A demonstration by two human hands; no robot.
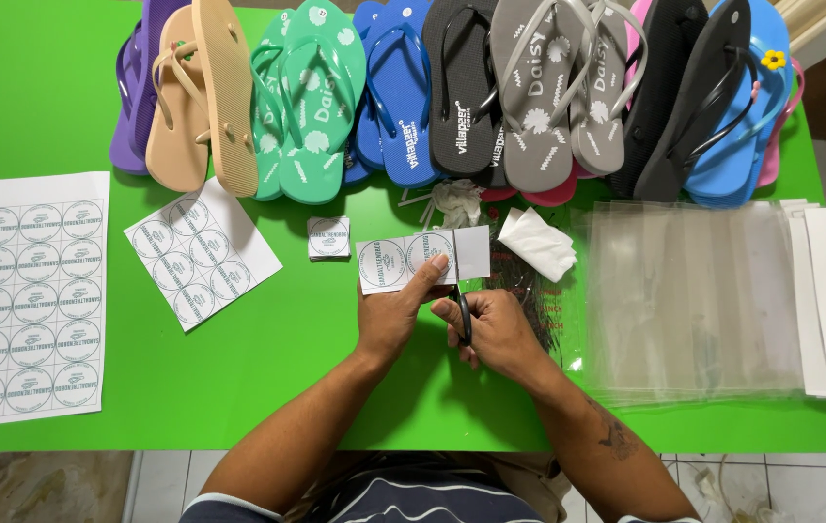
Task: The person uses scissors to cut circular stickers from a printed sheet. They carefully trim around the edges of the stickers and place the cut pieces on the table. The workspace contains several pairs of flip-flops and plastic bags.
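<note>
At frame centre the left hand [391, 312] pinches a strip [422, 258] of round stickers between thumb and fingers, forearm rising from the lower edge, while the right hand [495, 329] is closed around black scissors [463, 312] just beside it, blades at the strip's lower edge. Outward lie a small cut sticker [328, 237], a sticker sheet [202, 252] and a larger sheet [23, 300] at left (all on the green table [267, 387]), clear bags [694, 300] at right and a row of flip-flops [451, 92] along the top.

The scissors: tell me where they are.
Head view, centre: the scissors are in the right hand, beside the label strip held by the left hand.
</note>
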